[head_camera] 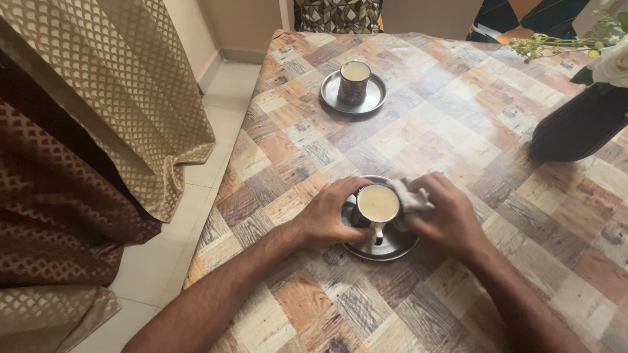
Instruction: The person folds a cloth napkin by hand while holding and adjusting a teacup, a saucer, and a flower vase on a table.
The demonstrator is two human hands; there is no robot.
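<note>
In the head view, a steel cup full of pale milky drink stands on a round steel saucer near the front middle of the bench, which is covered in a wood-patchwork pattern. The left hand wraps around the left side of this cup, its grip curled against the cup's wall and the saucer's rim. The right hand sits just right of the cup, its grip pinched on a small crumpled grey cloth that presses against the cup's right side. The cup's handle points toward the person. Well beyond this cup, toward the far edge of the bench, a second steel cup stands on its own steel saucer. Far right of the near cup stands a dark vase with white flowers. To the cup's left, past the bench edge, gold and brown curtains hang over a pale tiled floor.
</note>
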